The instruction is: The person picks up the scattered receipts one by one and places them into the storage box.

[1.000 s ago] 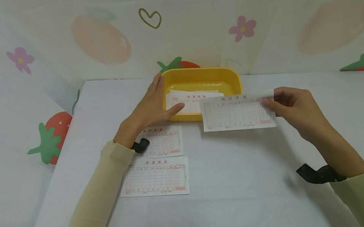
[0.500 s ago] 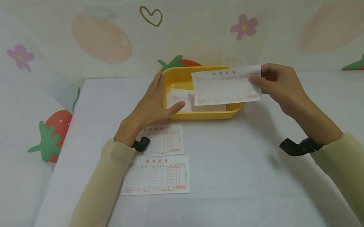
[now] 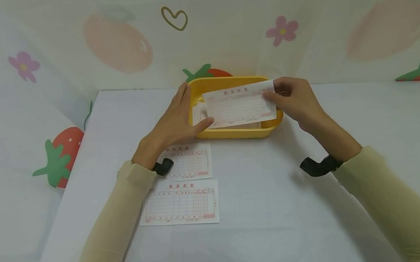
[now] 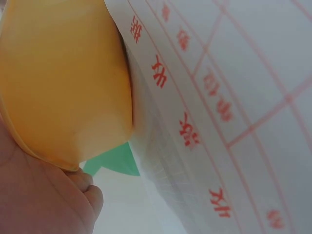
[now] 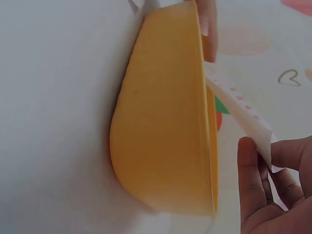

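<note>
A yellow plastic tray (image 3: 234,134) stands at the back of the table with receipt slips (image 3: 197,114) inside. My right hand (image 3: 298,100) pinches the right end of another receipt slip (image 3: 238,106), white with red print, between thumb and fingers. In the right wrist view this slip (image 5: 243,112) slants over the tray's rim. My left hand (image 3: 173,122) rests against the tray's left end, fingers extended along the wall and thumb reaching over the front rim. Two more receipts lie before the tray: one (image 3: 194,162) partly under the left wrist, the other (image 3: 180,205) below it.
White cloth covers the table (image 3: 268,212). A patterned backdrop (image 3: 219,23) with strawberries and flowers rises directly behind the tray. Black bands (image 3: 320,166) circle both wrists.
My right hand has carried its receipt up and left, from in front of the tray's right side to over the tray. The left hand stays in place.
</note>
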Tool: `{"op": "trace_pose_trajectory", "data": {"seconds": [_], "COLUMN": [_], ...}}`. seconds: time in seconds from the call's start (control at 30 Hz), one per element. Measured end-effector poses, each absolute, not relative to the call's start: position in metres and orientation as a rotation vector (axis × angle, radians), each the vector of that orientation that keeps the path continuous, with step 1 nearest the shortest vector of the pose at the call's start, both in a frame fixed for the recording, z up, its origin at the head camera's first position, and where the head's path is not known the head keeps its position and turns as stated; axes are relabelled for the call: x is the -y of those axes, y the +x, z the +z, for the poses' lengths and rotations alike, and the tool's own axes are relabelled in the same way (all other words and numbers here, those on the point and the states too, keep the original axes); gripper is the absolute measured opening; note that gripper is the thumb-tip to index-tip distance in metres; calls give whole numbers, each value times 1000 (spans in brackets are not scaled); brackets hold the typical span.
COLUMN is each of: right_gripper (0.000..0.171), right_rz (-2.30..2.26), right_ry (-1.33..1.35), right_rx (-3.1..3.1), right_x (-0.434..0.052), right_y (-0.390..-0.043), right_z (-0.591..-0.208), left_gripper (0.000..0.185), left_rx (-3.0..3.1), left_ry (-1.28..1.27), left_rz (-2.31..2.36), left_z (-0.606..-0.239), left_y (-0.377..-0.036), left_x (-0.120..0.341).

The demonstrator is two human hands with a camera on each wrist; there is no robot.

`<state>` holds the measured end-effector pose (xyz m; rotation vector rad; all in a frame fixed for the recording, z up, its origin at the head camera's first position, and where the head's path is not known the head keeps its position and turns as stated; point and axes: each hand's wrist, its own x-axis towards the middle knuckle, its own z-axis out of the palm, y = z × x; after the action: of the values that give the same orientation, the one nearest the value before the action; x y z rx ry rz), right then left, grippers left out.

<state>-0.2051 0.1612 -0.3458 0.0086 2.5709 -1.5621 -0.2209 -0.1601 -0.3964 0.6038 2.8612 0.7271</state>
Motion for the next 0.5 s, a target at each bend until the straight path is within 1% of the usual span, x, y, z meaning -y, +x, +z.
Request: {"op": "trace_pose_trajectory", "data": {"seconds": [0.27,0.5], "right_gripper": [38,34], "right_rz": [-1541,-1446], "right_ry": [-76,-142], "right_rx": [-2565,-2649], "right_x": [-138,-128], "right_y": [-209,-208], "right_z": [-355,-362], "left_gripper": [118,117], "left_rx": [-2865,-2880], "left_ry": [606,602], "left_rz": [718,711], "left_z": [-396,-396], "left_y": [-220,-219], "left_x": [160,160]}}
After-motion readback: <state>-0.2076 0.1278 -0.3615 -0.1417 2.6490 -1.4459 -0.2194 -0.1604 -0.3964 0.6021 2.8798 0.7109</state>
